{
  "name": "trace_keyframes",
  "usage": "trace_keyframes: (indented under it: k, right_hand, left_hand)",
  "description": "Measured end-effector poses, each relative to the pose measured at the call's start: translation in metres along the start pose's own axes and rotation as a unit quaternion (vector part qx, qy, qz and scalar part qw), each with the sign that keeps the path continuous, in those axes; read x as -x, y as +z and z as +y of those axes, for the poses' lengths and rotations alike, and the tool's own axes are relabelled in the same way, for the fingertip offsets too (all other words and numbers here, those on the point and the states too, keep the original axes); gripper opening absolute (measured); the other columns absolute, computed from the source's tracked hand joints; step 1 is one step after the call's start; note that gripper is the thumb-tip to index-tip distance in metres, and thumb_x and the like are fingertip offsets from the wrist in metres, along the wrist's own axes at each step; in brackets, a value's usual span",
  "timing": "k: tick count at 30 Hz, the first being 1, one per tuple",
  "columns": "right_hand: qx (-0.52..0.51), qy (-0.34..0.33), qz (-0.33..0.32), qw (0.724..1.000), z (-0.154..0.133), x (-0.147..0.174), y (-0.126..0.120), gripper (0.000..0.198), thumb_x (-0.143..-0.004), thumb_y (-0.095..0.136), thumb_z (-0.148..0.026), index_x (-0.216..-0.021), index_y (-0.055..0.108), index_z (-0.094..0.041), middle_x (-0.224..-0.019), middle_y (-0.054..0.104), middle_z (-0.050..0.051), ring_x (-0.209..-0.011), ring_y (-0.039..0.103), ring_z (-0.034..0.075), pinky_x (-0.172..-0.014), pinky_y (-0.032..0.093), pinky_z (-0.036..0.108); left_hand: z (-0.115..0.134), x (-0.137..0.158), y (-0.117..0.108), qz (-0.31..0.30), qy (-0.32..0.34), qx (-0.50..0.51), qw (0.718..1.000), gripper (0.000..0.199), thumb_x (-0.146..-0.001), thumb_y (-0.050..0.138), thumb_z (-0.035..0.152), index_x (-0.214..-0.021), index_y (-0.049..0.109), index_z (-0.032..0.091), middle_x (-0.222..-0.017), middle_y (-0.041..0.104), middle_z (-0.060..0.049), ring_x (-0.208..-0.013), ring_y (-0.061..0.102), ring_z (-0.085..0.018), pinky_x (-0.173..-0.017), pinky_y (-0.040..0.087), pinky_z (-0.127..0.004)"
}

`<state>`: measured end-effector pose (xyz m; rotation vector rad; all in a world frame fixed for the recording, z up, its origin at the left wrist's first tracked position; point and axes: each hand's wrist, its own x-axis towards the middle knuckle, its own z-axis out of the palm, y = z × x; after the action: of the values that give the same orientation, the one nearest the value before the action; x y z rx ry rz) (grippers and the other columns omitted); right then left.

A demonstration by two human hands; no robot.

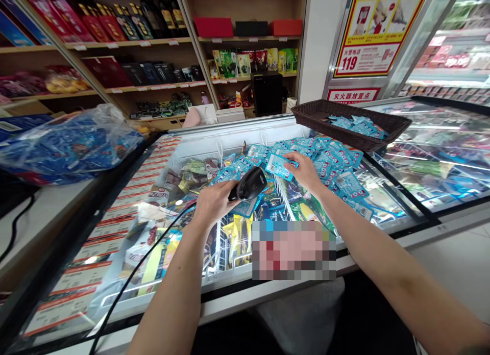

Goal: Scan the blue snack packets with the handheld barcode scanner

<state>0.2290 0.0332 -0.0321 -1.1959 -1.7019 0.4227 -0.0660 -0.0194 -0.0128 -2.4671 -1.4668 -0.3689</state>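
Note:
My left hand [214, 202] is closed around the handle of a black corded barcode scanner [251, 183], whose head points right. Opposite it, my right hand [304, 172] pinches a small light-blue packet [278, 165] by its right side, a white label facing up. The scanner head and the packet are a short gap apart. Beneath both hands is the glass top of a chest freezer [229, 299]. Many similar blue packets [329, 163] lie spread in a heap under and beyond my right hand. The fingertips under the held packet are hidden.
A brown wicker basket [344, 133] with several blue packets stands at the back right. On the left counter lies a clear bag of blue packages [72, 146]. The scanner's black cable [141, 263] runs down over the glass. Stocked shelves [161, 41] rise behind.

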Motion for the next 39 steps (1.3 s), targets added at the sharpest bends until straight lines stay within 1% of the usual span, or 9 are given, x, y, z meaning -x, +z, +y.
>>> trace_keyframes:
  k: [5, 9, 12, 16, 19, 25, 34, 36, 39]
  right_hand:
    - [0.008, 0.0, 0.0, 1.0, 0.001, 0.0, 0.0, 0.026, -0.081, 0.058, -0.025, -0.106, 0.064, -0.022, -0.105, 0.07, 0.003, -0.1, 0.064, 0.02, -0.09, 0.048, 0.035]
    - [0.029, -0.001, 0.012, 1.0, 0.003, 0.002, -0.001, 0.032, -0.083, 0.056, -0.025, -0.115, 0.058, -0.022, -0.114, 0.067, 0.004, -0.104, 0.062, 0.021, -0.092, 0.047, 0.035]
    - [0.099, -0.002, 0.02, 0.995, 0.005, 0.003, -0.003, 0.035, -0.086, 0.051, -0.023, -0.121, 0.055, -0.021, -0.115, 0.065, 0.006, -0.105, 0.06, 0.023, -0.093, 0.045, 0.038]
    - [0.233, -0.033, 0.022, 0.972, 0.004, 0.006, -0.006, 0.029, -0.088, 0.049, -0.023, -0.114, 0.062, -0.018, -0.115, 0.062, 0.011, -0.11, 0.052, 0.027, -0.097, 0.04, 0.042]
    - [0.293, -0.055, 0.023, 0.954, -0.001, 0.009, -0.006, 0.027, -0.089, 0.049, -0.025, -0.11, 0.065, -0.02, -0.123, 0.057, 0.011, -0.114, 0.045, 0.029, -0.096, 0.037, 0.044]
    - [0.309, -0.123, -0.076, 0.94, -0.011, 0.015, 0.001, 0.029, -0.092, 0.047, -0.038, -0.107, 0.068, -0.025, -0.12, 0.061, 0.007, -0.114, 0.044, 0.029, -0.099, 0.029, 0.049]
    - [0.35, -0.108, -0.012, 0.931, -0.007, 0.015, 0.001, 0.035, -0.094, 0.04, -0.031, -0.118, 0.064, -0.024, -0.129, 0.058, 0.01, -0.118, 0.043, 0.03, -0.106, 0.019, 0.057]
    - [0.334, -0.124, -0.029, 0.934, -0.01, 0.016, 0.003, 0.036, -0.095, 0.039, -0.031, -0.123, 0.061, -0.023, -0.135, 0.055, 0.008, -0.124, 0.041, 0.029, -0.11, 0.016, 0.056]
    - [0.309, -0.171, -0.101, 0.93, -0.016, 0.018, 0.008, 0.04, -0.094, 0.041, -0.024, -0.132, 0.053, -0.028, -0.142, 0.049, 0.001, -0.131, 0.038, 0.025, -0.114, 0.013, 0.053]
  left_hand:
    - [0.001, 0.0, 0.0, -0.004, -0.001, -0.002, 1.0, 0.039, -0.081, 0.055, 0.039, -0.116, 0.06, 0.023, -0.103, 0.071, -0.005, -0.089, 0.067, -0.023, -0.064, 0.043, -0.028]
    - [-0.002, 0.001, 0.003, 0.011, -0.013, -0.002, 1.0, 0.039, -0.082, 0.054, 0.041, -0.117, 0.059, 0.024, -0.103, 0.071, -0.005, -0.091, 0.066, -0.023, -0.065, 0.043, -0.028]
    - [-0.007, 0.002, 0.007, 0.03, -0.059, -0.01, 0.998, 0.04, -0.083, 0.053, 0.044, -0.117, 0.059, 0.025, -0.104, 0.071, -0.005, -0.094, 0.066, -0.023, -0.067, 0.043, -0.028]
    - [-0.014, 0.003, 0.009, 0.052, -0.131, -0.039, 0.989, 0.041, -0.082, 0.054, 0.045, -0.117, 0.059, 0.025, -0.107, 0.07, -0.006, -0.093, 0.066, -0.024, -0.066, 0.042, -0.028]
    - [-0.016, 0.004, 0.011, 0.062, -0.145, -0.047, 0.986, 0.041, -0.082, 0.054, 0.047, -0.116, 0.06, 0.025, -0.105, 0.07, -0.006, -0.092, 0.066, -0.024, -0.064, 0.04, -0.028]
    - [-0.016, 0.004, 0.012, 0.087, -0.181, -0.052, 0.978, 0.042, -0.081, 0.054, 0.049, -0.114, 0.061, 0.025, -0.103, 0.071, -0.006, -0.091, 0.065, -0.024, -0.062, 0.038, -0.028]
    - [-0.018, 0.003, 0.009, 0.114, -0.209, -0.047, 0.97, 0.042, -0.083, 0.052, 0.049, -0.113, 0.062, 0.022, -0.103, 0.071, -0.008, -0.094, 0.065, -0.026, -0.062, 0.037, -0.03]
    - [-0.018, 0.003, 0.009, 0.115, -0.21, -0.043, 0.97, 0.042, -0.082, 0.053, 0.05, -0.113, 0.062, 0.022, -0.103, 0.071, -0.008, -0.094, 0.065, -0.026, -0.062, 0.037, -0.03]
    - [-0.018, 0.004, 0.008, 0.114, -0.209, -0.037, 0.971, 0.041, -0.082, 0.053, 0.049, -0.112, 0.062, 0.022, -0.103, 0.071, -0.008, -0.094, 0.065, -0.026, -0.062, 0.037, -0.03]
